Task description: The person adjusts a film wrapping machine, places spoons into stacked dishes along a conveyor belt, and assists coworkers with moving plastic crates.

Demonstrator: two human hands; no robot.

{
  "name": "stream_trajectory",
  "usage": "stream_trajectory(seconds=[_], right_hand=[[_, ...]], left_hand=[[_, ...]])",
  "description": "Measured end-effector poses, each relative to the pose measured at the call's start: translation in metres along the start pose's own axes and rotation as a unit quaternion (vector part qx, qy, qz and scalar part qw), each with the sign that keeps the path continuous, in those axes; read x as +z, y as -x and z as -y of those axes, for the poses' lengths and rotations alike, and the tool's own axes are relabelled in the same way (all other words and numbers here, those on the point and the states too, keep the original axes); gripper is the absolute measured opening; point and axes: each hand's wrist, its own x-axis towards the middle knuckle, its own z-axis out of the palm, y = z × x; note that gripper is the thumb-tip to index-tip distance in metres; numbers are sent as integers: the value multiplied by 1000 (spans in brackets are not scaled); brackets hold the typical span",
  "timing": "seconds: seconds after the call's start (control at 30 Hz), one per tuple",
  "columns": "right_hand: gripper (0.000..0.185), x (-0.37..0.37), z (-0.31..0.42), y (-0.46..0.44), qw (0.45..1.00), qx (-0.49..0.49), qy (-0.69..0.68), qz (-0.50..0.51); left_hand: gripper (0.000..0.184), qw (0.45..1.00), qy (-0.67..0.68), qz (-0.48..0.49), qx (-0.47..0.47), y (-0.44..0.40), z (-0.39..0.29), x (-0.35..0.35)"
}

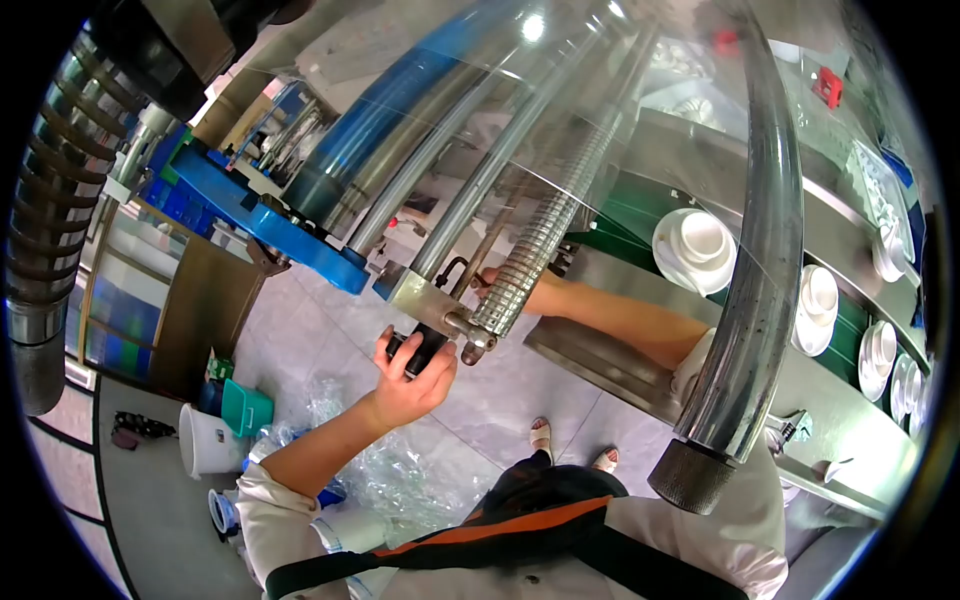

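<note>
Well out to the left of the hands, a white bucket (pixel 207 445) and a teal bin (pixel 247 408) are standing on the floor, perhaps set aside to leave standing room. Closer in, just beyond the left hand, a blue bracket (pixel 318 258) is reaching toward the steel rods (pixel 487 180), apparently serving as part of the same frame. The left hand (pixel 413 388) is curling its fingers closed around a black handle (pixel 432 346) directly under a metal block (pixel 425 300); gripping from below is probably giving it steady control of the block. Just to the right and farther forward, the right hand (pixel 487 283) is resting partly hidden behind a ribbed metal tube (pixel 545 240), near the block; how far its fingers are opening, and whether they are holding anything, I cannot tell. The right forearm is passing above a steel counter edge (pixel 590 372), seemingly to come at the block from the opposite side. Right of that hand, a stack of white dishes (pixel 700 243) is sitting on a green belt (pixel 612 238), likely grouped for handling together. Nearer the camera, right of both hands, a curved chrome tube (pixel 752 300) is hanging down, ending in a dark knurled cap (pixel 697 475).
</note>
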Motion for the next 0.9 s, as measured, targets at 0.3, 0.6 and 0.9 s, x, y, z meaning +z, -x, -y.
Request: stream_trajectory(seconds=[0.3, 0.6, 0.9], right_hand=[[20, -74, 70, 0, 946, 262, -65, 179], [18, -70, 47, 6, 966, 155, -95, 186], [22, -56, 59, 13, 964, 220, -92, 116]], left_hand=[[6, 1000, -18, 5, -6, -2, -3, 2], [7, 998, -6, -59, -11, 4, -3, 17], [13, 1000, 8, -7, -19, 2, -4, 0]])
